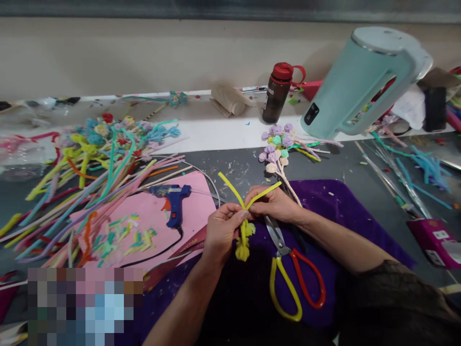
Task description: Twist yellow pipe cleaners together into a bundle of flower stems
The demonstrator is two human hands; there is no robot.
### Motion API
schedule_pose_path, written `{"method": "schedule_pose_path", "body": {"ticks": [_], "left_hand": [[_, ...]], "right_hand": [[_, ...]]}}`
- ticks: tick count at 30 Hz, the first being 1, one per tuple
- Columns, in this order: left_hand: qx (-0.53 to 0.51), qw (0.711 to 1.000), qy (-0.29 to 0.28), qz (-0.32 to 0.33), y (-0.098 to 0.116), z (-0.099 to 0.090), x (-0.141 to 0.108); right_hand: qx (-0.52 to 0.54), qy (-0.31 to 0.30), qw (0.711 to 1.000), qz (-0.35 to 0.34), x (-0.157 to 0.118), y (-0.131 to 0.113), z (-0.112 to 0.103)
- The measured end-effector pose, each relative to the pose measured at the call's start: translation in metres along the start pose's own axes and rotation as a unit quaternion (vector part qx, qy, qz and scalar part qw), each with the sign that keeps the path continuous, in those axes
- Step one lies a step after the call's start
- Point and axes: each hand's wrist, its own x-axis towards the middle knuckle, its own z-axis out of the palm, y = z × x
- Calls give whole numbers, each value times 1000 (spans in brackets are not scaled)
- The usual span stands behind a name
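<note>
Your left grip [222,228] pinches a yellow fuzzy stem [244,233], forked ends above, tufted end below; your right grip [270,203] pinches its fork, just beside. Scissors [283,250] below right grip.

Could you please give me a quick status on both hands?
Left hand and right hand pinching yellow stem at its fork. Two ends splayed in a V, fuzzy cluster below. Scissors close by right hand.
</note>
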Motion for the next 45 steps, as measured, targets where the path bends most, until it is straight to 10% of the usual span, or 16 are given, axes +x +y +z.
{"method": "schedule_pose_path", "body": {"ticks": [16, 33, 45], "left_hand": [[-23, 993, -92, -64, 8, -8, 0], [-1, 999, -31, -22, -1, -5, 1], [-22, 997, -24, -67, 4, -5, 1]], "right_hand": [[-68, 44, 996, -32, -6, 6, 5], [-334, 16, 933, -135, -8, -3, 3], [-291, 38, 944, -148, -7, 2, 6]]}}
